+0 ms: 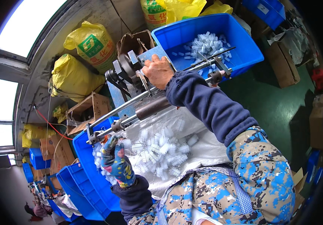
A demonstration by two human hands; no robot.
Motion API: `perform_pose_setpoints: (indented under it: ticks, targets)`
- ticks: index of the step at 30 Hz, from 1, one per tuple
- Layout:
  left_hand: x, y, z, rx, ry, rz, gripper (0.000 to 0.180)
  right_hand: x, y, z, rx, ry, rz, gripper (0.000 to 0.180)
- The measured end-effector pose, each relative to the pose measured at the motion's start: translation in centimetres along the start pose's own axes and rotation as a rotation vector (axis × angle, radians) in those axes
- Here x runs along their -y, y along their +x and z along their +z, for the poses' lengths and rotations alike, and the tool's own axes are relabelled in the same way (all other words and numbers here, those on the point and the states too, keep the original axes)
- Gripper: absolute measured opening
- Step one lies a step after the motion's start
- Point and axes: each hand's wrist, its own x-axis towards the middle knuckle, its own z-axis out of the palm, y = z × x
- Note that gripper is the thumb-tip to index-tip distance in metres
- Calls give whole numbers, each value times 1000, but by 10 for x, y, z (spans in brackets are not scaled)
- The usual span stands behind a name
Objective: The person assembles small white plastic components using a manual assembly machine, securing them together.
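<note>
Camouflage sleeves fill the bottom of the view, closest of all. On the left side, the left hand (pixel 117 162), in a bright patterned glove, dips into a heap of small white brushes (pixel 159 150) lying on a white sheet (pixel 206 146). Its fingers are curled in among them, but I cannot tell if they hold one. Just above runs a long metal rod (pixel 131 103) of the machine (pixel 129 71). Further right, the bare right hand (pixel 157 71) rests on the machine, fingers bent over its top. Past it sits a blue bin (pixel 244 41) with more white pieces. The glove could catch on the rod's end clamp (pixel 92 137), which sits very near it
</note>
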Motion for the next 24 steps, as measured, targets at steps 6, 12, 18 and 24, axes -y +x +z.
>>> perform_pose_setpoints:
  ticks: [6, 12, 18, 24]
  targets:
    - [-1, -4, 6, 0, -122, -118, 28, -1, 5, 2, 19, 95, -21, 18]
    - [0, -10, 19, 18, -153, -186, 27, -4, -3, -3, 18, -22, 87, 24]
    - [-1, -3, 7, 32, -266, -168, 28, -11, -40, -3, -51, -34, 88, 55]
    - [-4, -7, 26, 46, -218, -147, 28, 25, -28, 14, -37, -21, 91, 55]
